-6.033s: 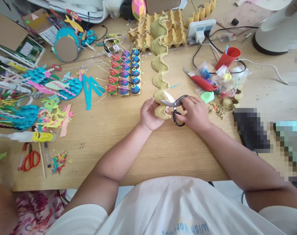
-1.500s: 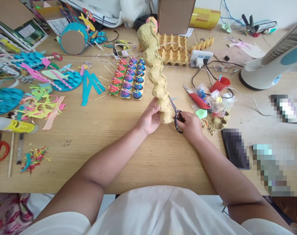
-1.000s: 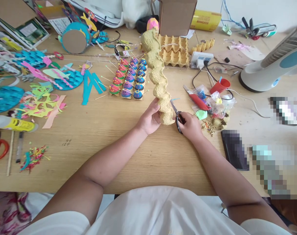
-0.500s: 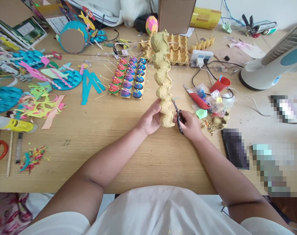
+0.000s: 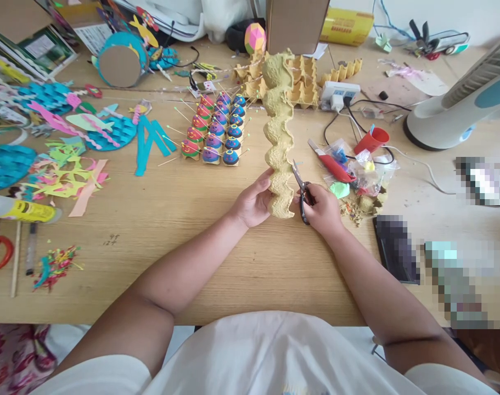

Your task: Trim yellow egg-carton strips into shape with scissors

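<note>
A long strip of tan egg carton [image 5: 279, 129] stands nearly upright over the table, its row of bumps facing left. Near its lower end, my left hand [image 5: 253, 202] grips it from the left side. My right hand [image 5: 324, 207] has its fingers in the handles of black-handled scissors [image 5: 303, 196]. The blades point up and left, close to the strip's right edge; whether they touch it I cannot tell. Behind and left of the strip sit rows of painted egg-carton caterpillars [image 5: 214, 131] with pin-like antennae.
At right lie a red-handled knife [image 5: 334, 166], plastic bags [image 5: 363, 173], a red cup [image 5: 372, 140], carton scraps [image 5: 373, 203] and a dark phone [image 5: 395, 249]. Paper cuttings [image 5: 74, 178] and a glue bottle [image 5: 23, 209] are at left. A power strip [image 5: 340, 89] and more cartons [image 5: 301, 82] stand behind.
The carton strip has tilted slightly, its upper part shifting to the right. The scissors remain beside its right edge, with the blades a little more apart.
</note>
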### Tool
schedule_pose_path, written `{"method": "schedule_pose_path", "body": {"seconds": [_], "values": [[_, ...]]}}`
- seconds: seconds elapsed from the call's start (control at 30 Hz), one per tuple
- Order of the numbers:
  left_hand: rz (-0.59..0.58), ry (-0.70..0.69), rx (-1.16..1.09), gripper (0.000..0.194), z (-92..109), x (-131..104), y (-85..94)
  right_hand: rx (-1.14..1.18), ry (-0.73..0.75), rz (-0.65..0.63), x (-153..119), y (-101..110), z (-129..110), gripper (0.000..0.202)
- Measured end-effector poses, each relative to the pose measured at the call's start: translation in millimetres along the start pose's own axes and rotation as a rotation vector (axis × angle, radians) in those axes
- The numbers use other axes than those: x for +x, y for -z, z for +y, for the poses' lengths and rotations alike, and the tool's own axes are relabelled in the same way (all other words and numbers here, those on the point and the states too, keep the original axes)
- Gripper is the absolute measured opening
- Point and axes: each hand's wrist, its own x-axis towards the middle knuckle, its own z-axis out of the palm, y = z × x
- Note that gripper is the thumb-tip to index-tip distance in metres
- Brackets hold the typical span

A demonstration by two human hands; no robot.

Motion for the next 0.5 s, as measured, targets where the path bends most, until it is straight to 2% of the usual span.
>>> {"method": "schedule_pose_path", "body": {"seconds": [0.17,0.5], "values": [[-0.023,0.009,-0.013,0.029,1.6,-0.4,-0.7,-0.034,0.027,0.024,-0.6,2.0,-0.9,0.036],[-0.089,0.028,0.038,0.026,-0.3,-0.3,-0.7,-0.055,0.001,0.044,-0.7,3.7,-4.6,0.036]]}}
